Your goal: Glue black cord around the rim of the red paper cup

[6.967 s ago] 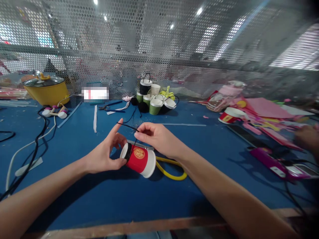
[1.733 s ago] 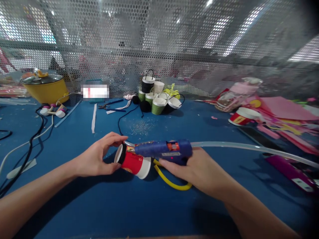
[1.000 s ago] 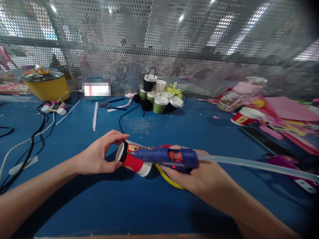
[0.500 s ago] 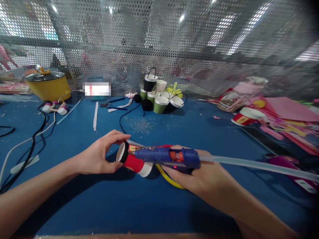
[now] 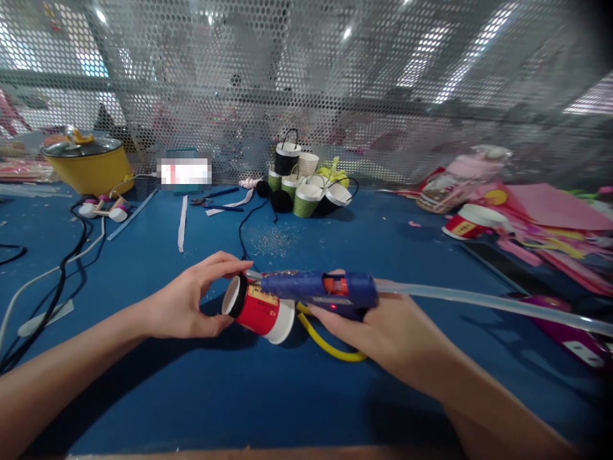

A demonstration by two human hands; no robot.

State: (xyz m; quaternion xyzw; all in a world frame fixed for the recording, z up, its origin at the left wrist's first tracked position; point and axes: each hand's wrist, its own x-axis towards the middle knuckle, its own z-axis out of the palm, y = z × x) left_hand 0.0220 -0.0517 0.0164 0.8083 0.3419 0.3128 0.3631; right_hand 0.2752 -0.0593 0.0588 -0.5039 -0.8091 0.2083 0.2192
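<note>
Head view, cup [image 5: 256, 316], glue stick [image 5: 460, 297] cropped

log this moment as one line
left hand: holds cup, tipped sideways | right hand: holds glue gun | nozzle: near cup's black band, contact unclear | gun light: red

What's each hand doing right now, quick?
Left hand: holding the red and white cup.
Right hand: closed around the blue glue gun.
</note>
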